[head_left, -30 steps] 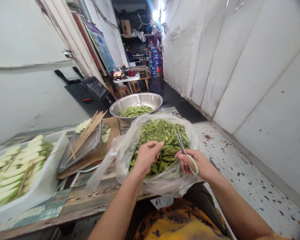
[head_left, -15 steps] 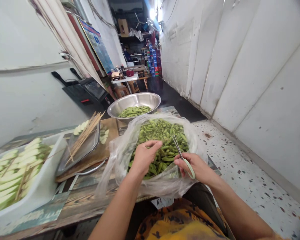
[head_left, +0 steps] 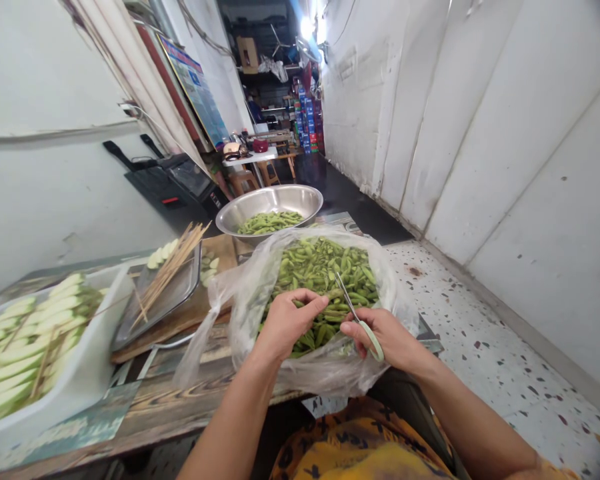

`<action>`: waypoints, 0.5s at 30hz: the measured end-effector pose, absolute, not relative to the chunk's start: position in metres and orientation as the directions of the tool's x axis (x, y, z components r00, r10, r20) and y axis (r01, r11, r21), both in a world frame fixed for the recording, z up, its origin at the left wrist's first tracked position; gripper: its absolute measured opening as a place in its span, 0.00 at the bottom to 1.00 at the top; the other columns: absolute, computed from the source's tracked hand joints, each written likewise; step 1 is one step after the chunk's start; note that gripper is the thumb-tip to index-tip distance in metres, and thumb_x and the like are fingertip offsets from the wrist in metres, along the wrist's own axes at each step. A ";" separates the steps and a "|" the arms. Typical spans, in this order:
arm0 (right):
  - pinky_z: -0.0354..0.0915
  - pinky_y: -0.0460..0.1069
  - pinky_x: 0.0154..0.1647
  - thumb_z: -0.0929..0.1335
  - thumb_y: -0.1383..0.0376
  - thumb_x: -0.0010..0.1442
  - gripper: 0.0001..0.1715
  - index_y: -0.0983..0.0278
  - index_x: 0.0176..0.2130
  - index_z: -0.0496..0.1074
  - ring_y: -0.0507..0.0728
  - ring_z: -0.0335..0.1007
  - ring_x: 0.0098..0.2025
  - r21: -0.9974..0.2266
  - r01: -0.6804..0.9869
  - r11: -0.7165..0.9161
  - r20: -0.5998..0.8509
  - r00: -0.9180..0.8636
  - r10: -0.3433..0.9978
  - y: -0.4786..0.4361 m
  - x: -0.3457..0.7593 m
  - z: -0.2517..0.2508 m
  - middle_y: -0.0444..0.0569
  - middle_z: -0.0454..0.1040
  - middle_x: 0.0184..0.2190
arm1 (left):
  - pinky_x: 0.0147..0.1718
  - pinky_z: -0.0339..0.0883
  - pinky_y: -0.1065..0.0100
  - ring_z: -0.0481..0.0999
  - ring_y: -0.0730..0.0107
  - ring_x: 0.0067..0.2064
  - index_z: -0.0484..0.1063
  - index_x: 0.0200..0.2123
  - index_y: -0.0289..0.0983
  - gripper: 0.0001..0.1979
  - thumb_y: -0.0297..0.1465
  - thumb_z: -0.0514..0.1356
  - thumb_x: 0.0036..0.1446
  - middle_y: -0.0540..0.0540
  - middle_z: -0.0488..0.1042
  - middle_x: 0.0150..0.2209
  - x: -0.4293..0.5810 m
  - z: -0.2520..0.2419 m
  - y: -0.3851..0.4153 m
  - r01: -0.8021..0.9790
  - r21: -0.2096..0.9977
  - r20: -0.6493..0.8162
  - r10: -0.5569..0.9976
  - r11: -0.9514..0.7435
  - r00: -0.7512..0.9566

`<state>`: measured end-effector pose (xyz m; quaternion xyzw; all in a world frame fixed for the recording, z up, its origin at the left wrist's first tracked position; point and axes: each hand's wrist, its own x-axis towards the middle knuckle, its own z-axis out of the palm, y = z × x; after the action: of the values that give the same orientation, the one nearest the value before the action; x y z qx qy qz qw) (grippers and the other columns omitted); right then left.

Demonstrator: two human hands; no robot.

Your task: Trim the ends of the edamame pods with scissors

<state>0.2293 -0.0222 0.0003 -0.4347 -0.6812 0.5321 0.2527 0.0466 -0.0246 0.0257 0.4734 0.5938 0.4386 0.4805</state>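
A clear plastic bag stands wide open on the table, full of green bean pods. Over its left part is my left hand, thumb and forefinger pinched together; a pod seems to show at the fingertips. Scissors with pale green handles are held in my right hand, their blades pointing up and left over the pods, near my left fingertips. Behind the bag, a steel bowl holds more pods.
At the left, a white tub holds sliced pale green vegetables on sticks. Between tub and bag, a metal tray with wooden skewers rests on a wooden board. A white wall runs along the right.
My right hand and the scissors have moved slightly left, closer to my left hand. My left hand has shifted a little down. The bag's loose left end has swung left.
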 end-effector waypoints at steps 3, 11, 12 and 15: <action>0.54 0.44 0.17 0.67 0.48 0.54 0.23 0.65 0.25 0.66 0.49 0.59 0.15 -0.954 0.299 0.028 -0.124 -0.475 0.871 -0.022 0.228 -0.002 0.40 0.64 0.13 | 0.15 0.42 0.76 0.51 0.82 0.16 0.72 0.26 0.34 0.14 0.40 0.65 0.43 0.55 0.59 0.15 0.044 0.028 -0.025 0.115 0.976 -0.183 0.983 0.186 -0.031; 0.56 0.44 0.21 0.69 0.49 0.53 0.21 0.65 0.28 0.68 0.50 0.61 0.18 -0.966 0.253 0.063 -0.071 -0.486 0.871 -0.020 0.229 -0.006 0.41 0.66 0.14 | 0.23 0.56 0.73 0.65 0.73 0.22 0.77 0.28 0.37 0.07 0.33 0.61 0.47 0.49 0.71 0.22 0.036 0.034 -0.027 0.474 0.875 -0.020 0.973 -0.094 0.230; 0.56 0.44 0.21 0.69 0.49 0.54 0.21 0.65 0.28 0.68 0.50 0.61 0.18 -0.967 0.245 0.064 -0.064 -0.481 0.874 -0.020 0.228 -0.006 0.41 0.66 0.14 | 0.24 0.56 0.72 0.67 0.71 0.24 0.77 0.29 0.38 0.07 0.32 0.60 0.47 0.49 0.72 0.22 0.037 0.035 -0.029 0.514 0.844 0.008 0.963 -0.150 0.268; 0.56 0.45 0.21 0.68 0.49 0.54 0.22 0.66 0.30 0.69 0.50 0.60 0.17 -0.979 0.200 0.038 -0.061 -0.469 0.881 -0.020 0.226 -0.005 0.40 0.66 0.14 | 0.26 0.56 0.71 0.67 0.69 0.25 0.76 0.30 0.40 0.06 0.30 0.59 0.49 0.49 0.73 0.24 0.039 0.037 -0.033 0.608 0.752 0.069 0.948 -0.254 0.310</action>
<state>0.2260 -0.0200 -0.0055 -0.4145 -0.6521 0.5559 0.3064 0.0390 -0.0326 0.0366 0.7450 0.5224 0.2682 0.3166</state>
